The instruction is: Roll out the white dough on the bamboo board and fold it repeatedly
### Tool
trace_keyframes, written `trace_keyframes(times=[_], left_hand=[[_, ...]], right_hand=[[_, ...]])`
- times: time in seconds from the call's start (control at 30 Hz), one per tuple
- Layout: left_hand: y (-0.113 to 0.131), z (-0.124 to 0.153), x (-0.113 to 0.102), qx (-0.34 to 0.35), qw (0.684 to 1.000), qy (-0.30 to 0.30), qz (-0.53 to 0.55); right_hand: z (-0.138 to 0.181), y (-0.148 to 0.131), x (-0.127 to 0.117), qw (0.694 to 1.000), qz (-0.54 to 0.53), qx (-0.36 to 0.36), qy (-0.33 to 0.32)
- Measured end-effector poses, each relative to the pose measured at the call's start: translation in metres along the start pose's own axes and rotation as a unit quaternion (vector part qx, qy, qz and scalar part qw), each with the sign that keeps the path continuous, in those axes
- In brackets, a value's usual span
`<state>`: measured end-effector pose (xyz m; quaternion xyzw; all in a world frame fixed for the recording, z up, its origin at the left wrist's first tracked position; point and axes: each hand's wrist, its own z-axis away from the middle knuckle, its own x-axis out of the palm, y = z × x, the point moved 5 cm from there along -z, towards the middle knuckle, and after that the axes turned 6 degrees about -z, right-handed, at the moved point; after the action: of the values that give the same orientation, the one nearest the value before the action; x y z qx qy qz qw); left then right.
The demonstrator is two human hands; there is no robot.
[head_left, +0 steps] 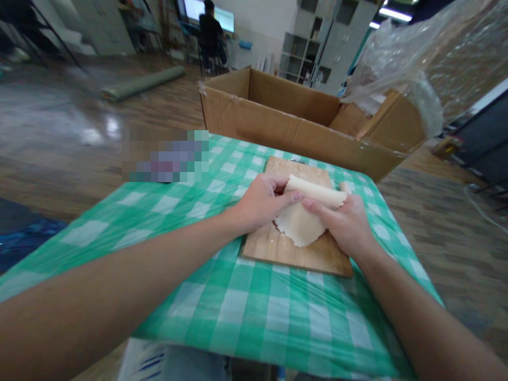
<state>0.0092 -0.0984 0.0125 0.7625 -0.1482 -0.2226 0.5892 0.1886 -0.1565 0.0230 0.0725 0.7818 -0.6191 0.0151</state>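
A thin, pale sheet of dough (300, 226) with a ragged edge lies on a wooden cutting board (293, 255). Its far part is folded or rolled over into a tube shape. My left hand (266, 200) grips the left end of that rolled part, thumb on the near side. At the right end, my right hand (344, 219) holds the dough in the same way, its thumb close to the left one. Most fingertips are hidden behind the dough. Beyond my right hand the tip of a pale rod-like thing (343, 186) shows; its kind is unclear.
The board rests on a table with a green-and-white checked cover (222, 307). A large open cardboard box (278, 114) stands against the far side, with clear plastic wrap (400, 69) at its right. A rolled mat (143, 83) lies on the floor. A person (211, 32) sits at screens behind.
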Motion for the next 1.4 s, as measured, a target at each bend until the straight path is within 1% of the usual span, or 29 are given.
trace_keyframes(times=[0.1, 0.23, 0.33, 0.43, 0.53, 0.63, 0.73, 0.83, 1.0, 1.13, 1.2, 1.27, 1.4], left_hand=[[0.001, 0.0013, 0.0052, -0.011, 0.999, -0.035, 0.007], [0.0039, 0.0009, 0.0077, -0.02, 0.997, -0.065, 0.022], [0.0053, 0.0011, 0.0063, -0.018, 0.998, -0.054, 0.003], [0.0043, 0.0016, 0.0025, -0.02, 0.999, -0.027, -0.013], [0.0037, 0.0016, -0.0014, -0.009, 1.0, -0.009, -0.012], [0.0021, 0.0017, -0.0002, -0.008, 0.999, -0.036, -0.004], [0.0008, 0.0018, 0.0025, -0.007, 0.998, -0.061, 0.004], [0.0008, 0.0005, 0.0028, 0.007, 0.998, -0.055, 0.005], [0.0004, -0.0022, -0.0001, 0.027, 0.999, -0.024, -0.022], [0.0, -0.0022, 0.0001, 0.025, 0.999, -0.028, -0.025], [0.0005, -0.0018, 0.0005, 0.021, 0.999, -0.031, -0.028], [0.0014, -0.0013, 0.0014, 0.017, 0.999, -0.039, -0.027], [0.0008, -0.0001, 0.0039, -0.016, 0.998, -0.061, -0.023]], right_hand=[[0.0022, -0.0025, -0.0003, 0.999, 0.023, -0.026, 0.008], [0.0004, 0.0014, -0.0043, 0.998, 0.054, -0.027, 0.013], [-0.0005, 0.0019, -0.005, 0.998, 0.052, -0.026, 0.025], [-0.0007, 0.0006, -0.0007, 0.999, 0.034, -0.012, 0.0], [-0.0003, -0.0008, 0.0015, 1.0, 0.024, -0.008, -0.018], [0.0002, -0.002, -0.0009, 0.999, 0.032, -0.023, -0.005], [0.0004, -0.0024, -0.0007, 0.999, 0.041, -0.024, -0.015], [0.0, -0.003, 0.0004, 0.999, 0.038, -0.01, -0.024], [-0.0006, -0.0023, 0.0025, 1.0, 0.006, 0.009, -0.024], [0.0002, -0.0015, 0.0038, 0.999, -0.026, 0.013, -0.025], [0.0013, -0.0021, 0.0035, 1.0, -0.013, 0.015, -0.02], [0.0023, -0.0035, 0.0028, 1.0, 0.023, 0.008, -0.016], [0.0019, -0.0042, -0.0025, 0.996, 0.088, -0.017, 0.001]])
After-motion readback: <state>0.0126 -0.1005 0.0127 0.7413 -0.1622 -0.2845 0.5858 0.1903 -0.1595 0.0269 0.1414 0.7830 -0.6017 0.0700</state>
